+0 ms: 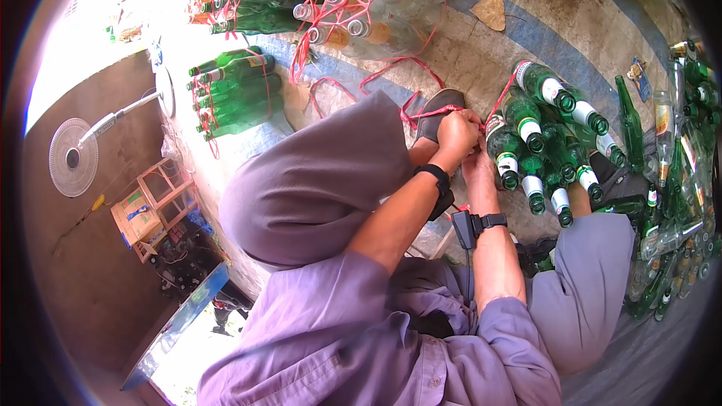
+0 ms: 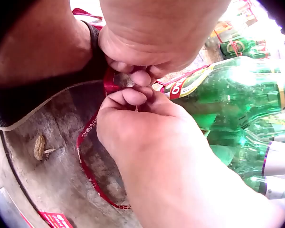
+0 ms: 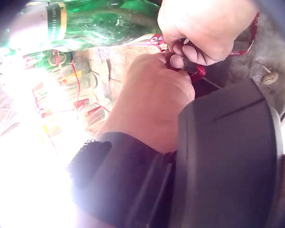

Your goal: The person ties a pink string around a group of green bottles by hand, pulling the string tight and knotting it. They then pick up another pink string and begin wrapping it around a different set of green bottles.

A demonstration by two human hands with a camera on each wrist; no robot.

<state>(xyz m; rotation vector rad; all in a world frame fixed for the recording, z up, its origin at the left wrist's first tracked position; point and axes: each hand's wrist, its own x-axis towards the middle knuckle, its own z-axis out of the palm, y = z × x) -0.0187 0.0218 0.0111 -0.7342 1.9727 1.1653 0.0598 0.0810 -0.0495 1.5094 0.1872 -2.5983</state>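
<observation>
Low beside a dark shoe [image 1: 450,99], my two hands meet, fingertips close together. My left hand [image 1: 456,135] pinches a red ribbon [image 2: 111,81] near the ankle; in the left wrist view this hand [image 2: 156,33] comes from the top. Just below it, my right hand [image 1: 479,171] pinches the ribbon too, its curled fingers [image 3: 206,56] showing in the right wrist view. The crossing of the ribbon is partly hidden by the fingers. Against the right hand stands a cluster of green bottles [image 1: 524,114], necks toward me, with ribbon running around its side.
Ribbon-tied bundles of green bottles [image 1: 259,19] and clear bottles [image 1: 406,0] stand at the far side. A smaller green bundle [image 1: 241,94] is left of them. Loose bottles [image 1: 630,124] crowd the right. A fan [image 1: 73,156] stands at left. A dry leaf [image 1: 490,13] lies on the floor.
</observation>
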